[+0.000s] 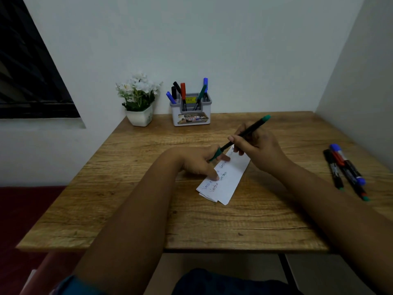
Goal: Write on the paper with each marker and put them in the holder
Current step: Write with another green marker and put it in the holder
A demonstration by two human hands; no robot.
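Green marker (242,136) slants over the middle of the tabletop (148,209), above the folded paper (225,179). The right hand (259,150) has its grip curled around the black barrel, while the left hand (202,160) pinches the green cap (215,154) at the lower end, one finger pressing the paper. Three more markers (346,171) lie near the right edge. The holder (191,116), with several markers in it, stands at the far edge beside a flower pot (140,116).

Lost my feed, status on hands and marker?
Right hand grips green marker; left hand pinches its cap, fingers on paper. Three markers wait, nothing blocking holder.
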